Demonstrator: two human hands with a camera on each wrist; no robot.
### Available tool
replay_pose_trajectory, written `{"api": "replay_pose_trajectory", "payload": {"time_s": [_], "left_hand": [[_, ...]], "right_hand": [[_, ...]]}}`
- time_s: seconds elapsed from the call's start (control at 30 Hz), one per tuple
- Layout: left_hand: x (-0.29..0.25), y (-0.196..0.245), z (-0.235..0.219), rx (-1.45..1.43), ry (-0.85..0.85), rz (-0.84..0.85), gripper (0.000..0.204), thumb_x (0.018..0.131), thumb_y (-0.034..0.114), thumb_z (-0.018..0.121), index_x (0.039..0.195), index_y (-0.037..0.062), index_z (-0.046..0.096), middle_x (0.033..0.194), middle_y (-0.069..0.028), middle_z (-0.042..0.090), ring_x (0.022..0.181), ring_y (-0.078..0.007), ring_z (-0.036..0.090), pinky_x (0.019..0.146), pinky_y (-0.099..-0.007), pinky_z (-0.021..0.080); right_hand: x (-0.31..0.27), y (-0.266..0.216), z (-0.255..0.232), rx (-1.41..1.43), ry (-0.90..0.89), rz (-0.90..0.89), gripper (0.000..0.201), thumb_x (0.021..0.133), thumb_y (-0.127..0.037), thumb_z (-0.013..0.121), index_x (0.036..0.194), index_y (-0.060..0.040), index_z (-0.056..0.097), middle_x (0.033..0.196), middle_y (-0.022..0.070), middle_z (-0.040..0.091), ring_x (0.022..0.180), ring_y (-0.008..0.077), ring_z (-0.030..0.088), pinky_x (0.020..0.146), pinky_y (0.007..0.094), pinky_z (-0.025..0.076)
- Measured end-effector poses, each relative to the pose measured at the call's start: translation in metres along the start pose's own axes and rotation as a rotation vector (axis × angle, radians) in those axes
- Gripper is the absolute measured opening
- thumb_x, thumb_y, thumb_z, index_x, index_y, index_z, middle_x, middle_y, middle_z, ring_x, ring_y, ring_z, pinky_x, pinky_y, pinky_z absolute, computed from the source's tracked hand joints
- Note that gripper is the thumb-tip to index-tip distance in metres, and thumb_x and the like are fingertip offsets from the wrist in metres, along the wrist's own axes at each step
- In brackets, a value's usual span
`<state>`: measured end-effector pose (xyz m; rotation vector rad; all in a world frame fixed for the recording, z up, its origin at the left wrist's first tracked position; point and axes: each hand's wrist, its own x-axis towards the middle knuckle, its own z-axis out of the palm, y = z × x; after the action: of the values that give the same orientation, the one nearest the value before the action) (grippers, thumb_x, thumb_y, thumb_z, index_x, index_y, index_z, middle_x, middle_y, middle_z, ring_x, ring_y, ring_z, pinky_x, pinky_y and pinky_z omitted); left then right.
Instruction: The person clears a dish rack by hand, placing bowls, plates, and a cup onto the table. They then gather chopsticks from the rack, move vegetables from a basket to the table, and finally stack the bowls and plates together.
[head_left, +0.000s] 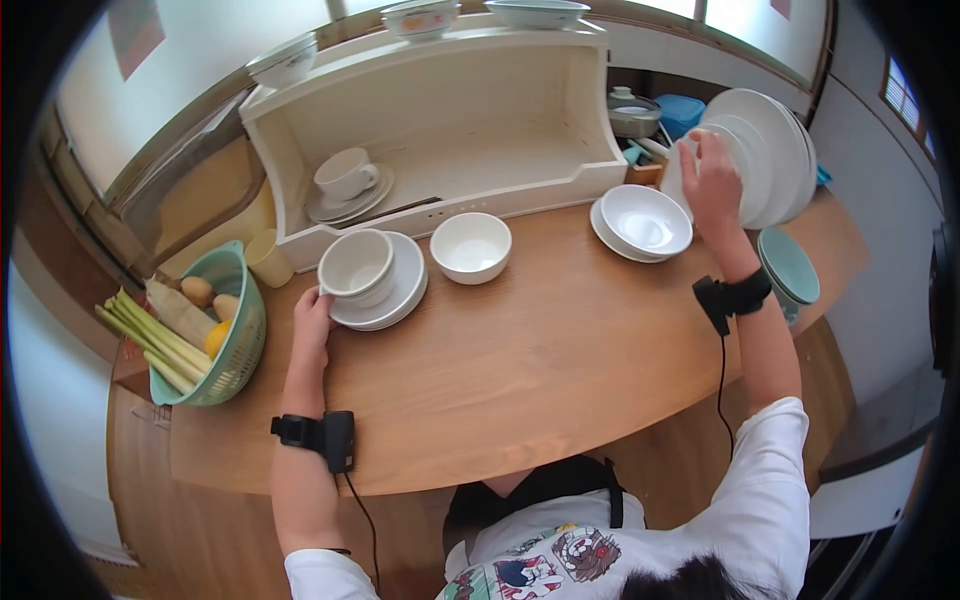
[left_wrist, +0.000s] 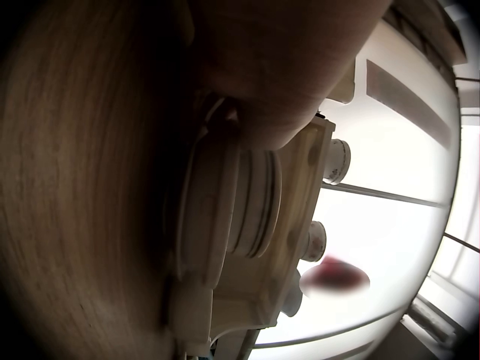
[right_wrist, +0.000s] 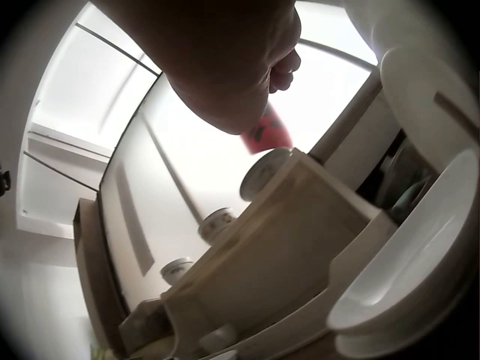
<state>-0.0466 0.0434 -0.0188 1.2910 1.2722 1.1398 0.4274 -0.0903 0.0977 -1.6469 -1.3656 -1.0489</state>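
Note:
Two stacked bowls [head_left: 356, 266] sit on stacked white plates [head_left: 408, 290] at the table's left. My left hand [head_left: 312, 325] grips the left edge of those plates; in the left wrist view the hand [left_wrist: 285, 67] covers part of the plates [left_wrist: 206, 210]. A single white bowl [head_left: 471, 248] stands just right of that stack. My right hand [head_left: 712, 185] is raised in front of large upright white plates [head_left: 775, 150], its fingers loosely bent around nothing. In the right wrist view the hand [right_wrist: 232, 67] is empty. Below and left of it are a white bowl and plate [head_left: 647, 220].
A cream shelf [head_left: 450, 110] stands at the back, with a cup [head_left: 346, 175] on plates inside and bowls on top. A green basket [head_left: 240, 345] of vegetables is at the left, beside a beige cup [head_left: 268, 258]. Green bowls [head_left: 790, 265] stand at the right edge.

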Motion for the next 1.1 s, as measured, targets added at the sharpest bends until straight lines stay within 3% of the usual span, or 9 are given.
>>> {"api": "replay_pose_trajectory", "payload": {"time_s": [0.3, 0.47, 0.53, 0.6, 0.77, 0.83, 1.0, 1.03, 1.1], "left_hand": [[-0.003, 0.004, 0.005, 0.007, 0.041, -0.023, 0.027, 0.081, 0.012, 0.044, 0.103, -0.0027, 0.049, 0.085, -0.0078, 0.057, 0.068, -0.0125, 0.057, 0.057, -0.0240, 0.048], [-0.002, 0.004, 0.007, 0.032, 0.097, 0.010, 0.024, 0.080, 0.014, 0.049, 0.096, -0.0035, 0.053, 0.081, -0.0086, 0.057, 0.066, -0.0132, 0.053, 0.053, -0.0246, 0.042], [-0.002, 0.003, 0.008, 0.040, 0.094, 0.016, 0.027, 0.080, 0.014, 0.046, 0.100, -0.0039, 0.052, 0.082, -0.0083, 0.057, 0.066, -0.0128, 0.054, 0.053, -0.0231, 0.043], [-0.002, 0.004, 0.009, 0.022, 0.114, 0.006, 0.027, 0.080, 0.014, 0.046, 0.099, -0.0038, 0.053, 0.081, -0.0080, 0.057, 0.066, -0.0122, 0.053, 0.054, -0.0233, 0.043], [0.001, -0.003, 0.009, 0.099, 0.155, 0.065, 0.027, 0.078, 0.015, 0.050, 0.096, -0.0041, 0.054, 0.085, -0.0114, 0.059, 0.075, -0.0176, 0.054, 0.066, -0.0276, 0.042], [0.002, -0.002, 0.010, 0.099, 0.194, 0.043, 0.026, 0.075, 0.015, 0.051, 0.092, -0.0037, 0.055, 0.085, -0.0133, 0.060, 0.078, -0.0209, 0.056, 0.071, -0.0304, 0.043], [0.011, -0.014, 0.010, 0.137, 0.153, 0.040, 0.027, 0.079, 0.013, 0.049, 0.098, -0.0061, 0.053, 0.089, -0.0119, 0.058, 0.082, -0.0174, 0.053, 0.073, -0.0270, 0.041], [0.012, -0.015, 0.010, 0.131, 0.194, 0.054, 0.029, 0.073, 0.019, 0.052, 0.093, -0.0015, 0.057, 0.087, -0.0165, 0.060, 0.082, -0.0253, 0.057, 0.073, -0.0324, 0.043], [0.013, -0.016, 0.010, 0.124, 0.188, 0.048, 0.029, 0.073, 0.019, 0.053, 0.093, -0.0018, 0.057, 0.088, -0.0169, 0.060, 0.082, -0.0252, 0.057, 0.073, -0.0322, 0.043]], "right_hand": [[-0.001, -0.165, 0.094, 0.865, -0.388, 0.103, 0.025, 0.075, -0.016, 0.057, 0.090, 0.0018, 0.051, 0.072, 0.0163, 0.055, 0.067, 0.0288, 0.056, 0.059, 0.0349, 0.044], [0.026, -0.243, 0.187, 0.842, -0.670, 0.181, 0.038, 0.073, -0.026, 0.060, 0.094, 0.0043, 0.052, 0.082, 0.0189, 0.058, 0.078, 0.0304, 0.056, 0.069, 0.0374, 0.045], [0.035, -0.264, 0.223, 0.723, -0.897, 0.193, 0.044, 0.078, -0.022, 0.056, 0.111, 0.0050, 0.044, 0.084, 0.0163, 0.059, 0.070, 0.0195, 0.060, 0.064, 0.0292, 0.049], [0.039, -0.279, 0.253, 0.808, -0.981, 0.278, 0.047, 0.079, -0.023, 0.054, 0.115, 0.0056, 0.040, 0.087, 0.0179, 0.057, 0.072, 0.0205, 0.060, 0.065, 0.0288, 0.050], [0.042, -0.308, 0.267, 1.131, -1.207, 0.600, 0.048, 0.083, -0.023, 0.050, 0.117, 0.0063, 0.035, 0.096, 0.0209, 0.051, 0.077, 0.0243, 0.059, 0.069, 0.0295, 0.052], [0.042, -0.314, 0.275, 1.146, -1.276, 0.756, 0.029, 0.082, -0.019, 0.049, 0.098, 0.0059, 0.048, 0.093, 0.0178, 0.053, 0.072, 0.0248, 0.059, 0.062, 0.0288, 0.053], [0.046, -0.328, 0.262, 1.143, -1.466, 0.730, 0.027, 0.084, -0.023, 0.050, 0.092, 0.0021, 0.045, 0.091, 0.0187, 0.051, 0.079, 0.0273, 0.058, 0.069, 0.0306, 0.052], [0.044, -0.330, 0.261, 1.207, -1.464, 0.772, 0.026, 0.084, -0.022, 0.051, 0.092, 0.0024, 0.045, 0.091, 0.0181, 0.050, 0.079, 0.0273, 0.058, 0.069, 0.0300, 0.052], [0.045, -0.333, 0.257, 1.272, -1.457, 0.805, 0.026, 0.083, -0.021, 0.051, 0.093, 0.0027, 0.045, 0.092, 0.0175, 0.050, 0.080, 0.0272, 0.058, 0.069, 0.0293, 0.052]]}}
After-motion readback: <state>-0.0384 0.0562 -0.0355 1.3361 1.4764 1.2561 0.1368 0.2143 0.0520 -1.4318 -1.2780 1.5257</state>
